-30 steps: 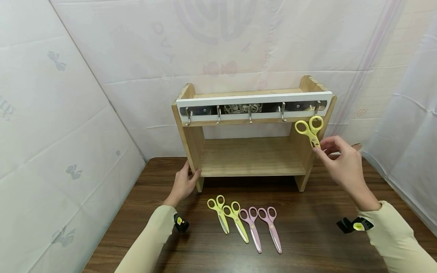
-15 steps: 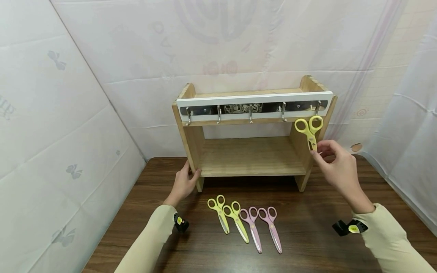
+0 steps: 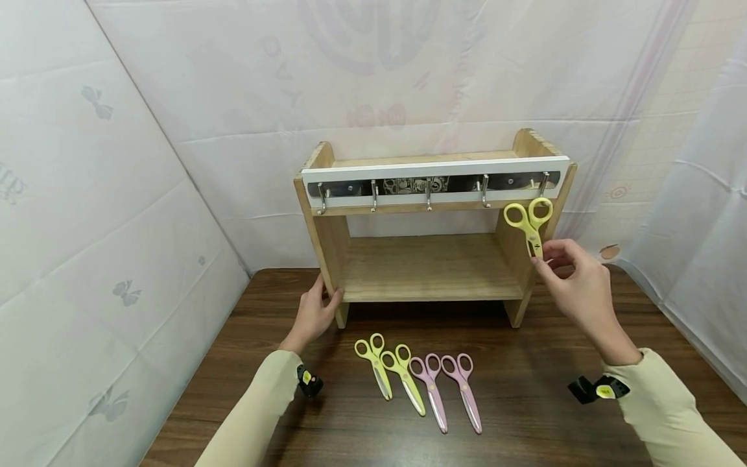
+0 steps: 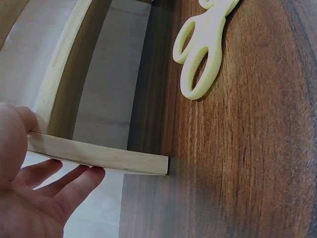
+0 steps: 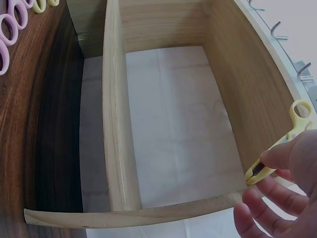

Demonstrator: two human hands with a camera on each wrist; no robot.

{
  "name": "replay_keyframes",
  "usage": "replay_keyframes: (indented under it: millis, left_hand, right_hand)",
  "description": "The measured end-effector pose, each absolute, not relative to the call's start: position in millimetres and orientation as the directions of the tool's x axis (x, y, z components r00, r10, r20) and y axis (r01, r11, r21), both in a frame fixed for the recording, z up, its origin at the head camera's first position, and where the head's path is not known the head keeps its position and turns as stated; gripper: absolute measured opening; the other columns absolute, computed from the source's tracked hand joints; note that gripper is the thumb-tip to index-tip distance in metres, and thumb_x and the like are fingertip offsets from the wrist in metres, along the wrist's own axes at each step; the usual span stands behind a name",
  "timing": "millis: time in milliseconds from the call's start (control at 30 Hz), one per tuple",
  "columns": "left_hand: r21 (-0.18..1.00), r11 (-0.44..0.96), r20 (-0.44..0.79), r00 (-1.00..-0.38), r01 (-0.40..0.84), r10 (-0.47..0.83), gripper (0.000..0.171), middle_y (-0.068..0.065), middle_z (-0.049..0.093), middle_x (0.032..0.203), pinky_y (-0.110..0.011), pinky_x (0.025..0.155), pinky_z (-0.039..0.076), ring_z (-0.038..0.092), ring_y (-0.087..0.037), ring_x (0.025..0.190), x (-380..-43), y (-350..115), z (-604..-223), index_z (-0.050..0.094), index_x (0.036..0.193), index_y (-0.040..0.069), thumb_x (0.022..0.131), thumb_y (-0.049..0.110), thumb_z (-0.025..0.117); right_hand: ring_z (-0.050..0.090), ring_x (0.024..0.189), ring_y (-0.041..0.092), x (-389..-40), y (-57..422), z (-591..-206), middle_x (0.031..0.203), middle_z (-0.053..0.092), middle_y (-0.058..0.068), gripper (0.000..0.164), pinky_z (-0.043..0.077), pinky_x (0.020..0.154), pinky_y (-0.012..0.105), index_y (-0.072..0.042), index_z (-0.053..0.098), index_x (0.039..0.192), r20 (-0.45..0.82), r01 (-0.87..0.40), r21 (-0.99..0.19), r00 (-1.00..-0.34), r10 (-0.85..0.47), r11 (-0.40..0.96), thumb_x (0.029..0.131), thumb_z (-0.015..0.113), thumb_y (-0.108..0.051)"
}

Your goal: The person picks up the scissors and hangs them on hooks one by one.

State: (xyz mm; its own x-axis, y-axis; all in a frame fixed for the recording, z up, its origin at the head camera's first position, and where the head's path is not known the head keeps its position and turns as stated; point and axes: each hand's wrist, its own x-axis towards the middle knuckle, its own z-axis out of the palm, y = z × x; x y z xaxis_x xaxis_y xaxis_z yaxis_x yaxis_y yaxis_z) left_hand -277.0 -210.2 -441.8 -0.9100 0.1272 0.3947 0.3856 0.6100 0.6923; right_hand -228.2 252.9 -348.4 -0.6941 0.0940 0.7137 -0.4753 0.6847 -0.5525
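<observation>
A pair of yellow scissors (image 3: 532, 236) is in the right hand (image 3: 578, 284), which pinches it at the blade end, between thumb and fingers. The finger loops point upward, just above this grip. I suppose it is held by the blades so that the loops are free and face the hook (image 3: 545, 183) above. One loop overlaps the lower end of that hook, but I cannot tell whether it already hangs there or is only in front.

The hook is the rightmost of five on a white rail (image 3: 403, 200), which goes along the front of a wooden shelf (image 3: 432, 266), to the left of the right grip. At the far lower left side of this shelf, the left hand (image 3: 315, 314) grasps the side panel, the thumb on the inner side and the fingers behind; probably this is to make the shelf steady.

Below the right grip and to its left, two yellow pairs (image 3: 375, 356) and two pink pairs (image 3: 430, 383) lie in a row, loops toward the shelf, perhaps for easy picking.

Under everything is a dark brown wood-grain table (image 3: 537, 376). Behind and beside it hang pale cloth walls (image 3: 233, 97) with faint printed bows and letters.
</observation>
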Motion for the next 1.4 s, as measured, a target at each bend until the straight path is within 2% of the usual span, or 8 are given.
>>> replay_keyframes:
  millis: [133,467,700,933,1067,1200,1267,1400]
  left_hand:
    - [0.694,0.611,0.390,-0.912,0.381,0.125,0.061,-0.028,0.061,0.135,-0.052,0.084,0.061,0.064,-0.043,0.119,-276,-210,-441,0.032,0.160,0.008,0.107,0.024,0.057]
    - [0.697,0.612,0.384,-0.915,0.374,0.122,0.062,-0.028,0.061,0.134,-0.052,0.084,0.061,0.064,-0.042,0.120,-277,-210,-443,0.030,0.161,0.008,0.108,0.024,0.057]
    - [0.700,0.610,0.382,-0.916,0.371,0.118,0.062,-0.028,0.061,0.135,-0.052,0.084,0.061,0.064,-0.042,0.119,-276,-210,-443,0.030,0.161,0.008,0.108,0.024,0.057]
    - [0.701,0.609,0.383,-0.916,0.372,0.119,0.061,-0.028,0.060,0.137,-0.052,0.084,0.061,0.064,-0.042,0.120,-275,-210,-440,0.032,0.160,0.007,0.107,0.023,0.058]
    - [0.693,0.618,0.386,-0.915,0.373,0.118,0.060,-0.028,0.060,0.135,-0.051,0.085,0.061,0.064,-0.041,0.120,-276,-209,-440,0.033,0.159,0.006,0.107,0.023,0.058]
    - [0.698,0.617,0.379,-0.918,0.365,0.115,0.060,-0.028,0.060,0.136,-0.052,0.085,0.061,0.064,-0.041,0.120,-275,-209,-439,0.033,0.159,0.007,0.107,0.022,0.058]
    - [0.700,0.615,0.375,-0.920,0.363,0.116,0.060,-0.028,0.060,0.136,-0.052,0.085,0.061,0.063,-0.041,0.121,-274,-209,-438,0.032,0.160,0.007,0.107,0.022,0.058]
    - [0.703,0.613,0.372,-0.921,0.361,0.116,0.061,-0.028,0.060,0.136,-0.052,0.085,0.061,0.063,-0.042,0.121,-274,-209,-439,0.032,0.160,0.008,0.107,0.023,0.058]
  right_hand:
    - [0.053,0.079,-0.018,-228,253,-348,0.091,0.072,0.015,0.017,0.044,0.067,0.000,0.000,0.071,0.104,0.718,-0.494,-0.554,-0.691,0.085,0.670,0.090,0.078,-0.006]
    - [0.054,0.079,-0.020,-224,255,-347,0.093,0.073,0.012,0.018,0.044,0.067,0.001,-0.001,0.070,0.105,0.716,-0.478,-0.535,-0.695,0.073,0.697,0.090,0.079,-0.008]
    - [0.052,0.079,-0.023,-213,255,-350,0.098,0.071,0.014,0.031,0.042,0.066,0.000,0.000,0.067,0.115,0.723,-0.471,-0.510,-0.688,0.063,0.720,0.088,0.080,-0.006]
    - [0.055,0.074,-0.012,-204,252,-369,0.097,0.066,0.014,0.043,0.044,0.065,0.004,0.003,0.063,0.119,0.742,-0.478,-0.467,-0.669,0.035,0.744,0.082,0.084,-0.001]
    - [0.062,0.070,0.003,-201,247,-383,0.094,0.066,0.011,0.040,0.044,0.064,0.007,0.002,0.063,0.115,0.730,-0.482,-0.455,-0.683,0.004,0.748,0.081,0.085,-0.001]
    - [0.065,0.066,0.015,-198,239,-397,0.086,0.066,0.005,0.037,0.050,0.061,0.017,-0.001,0.064,0.110,0.713,-0.509,-0.406,-0.696,-0.085,0.759,0.080,0.086,-0.002]
    - [0.064,0.066,0.015,-196,234,-403,0.083,0.065,0.002,0.037,0.052,0.059,0.024,-0.004,0.064,0.109,0.693,-0.518,-0.386,-0.709,-0.132,0.763,0.079,0.087,-0.004]
    - [0.064,0.069,0.011,-191,223,-413,0.085,0.066,0.000,0.038,0.053,0.059,0.033,-0.009,0.064,0.111,0.596,-0.494,-0.400,-0.780,-0.190,0.772,0.082,0.087,-0.010]
